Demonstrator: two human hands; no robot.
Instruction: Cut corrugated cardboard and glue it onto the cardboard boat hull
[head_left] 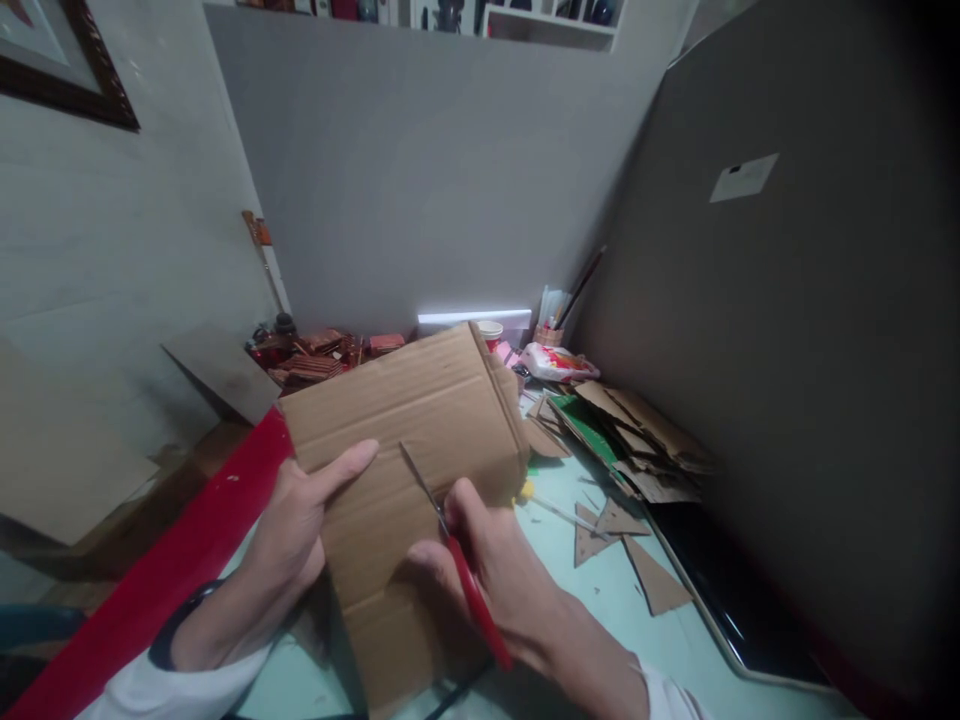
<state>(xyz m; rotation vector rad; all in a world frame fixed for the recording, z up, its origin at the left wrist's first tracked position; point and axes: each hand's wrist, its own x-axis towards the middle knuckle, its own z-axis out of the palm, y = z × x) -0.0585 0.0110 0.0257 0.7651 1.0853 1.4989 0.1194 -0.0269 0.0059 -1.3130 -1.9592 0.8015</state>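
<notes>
A brown piece of cardboard with several fold lines is held up at a tilt above the table. My left hand grips its left edge, thumb on the front face and fingers behind. In my right hand is a pair of scissors with red handles. One blade lies across the front face of the cardboard, pointing up and left. My right thumb and fingers close around the handles and press near the cardboard's lower right part. The other blade cannot be made out.
Cardboard triangles and small scraps lie on the pale green table. A stack of cardboard and a black flat panel are at the right. Reddish pieces, a paper cup and a packet stand behind, before a grey partition.
</notes>
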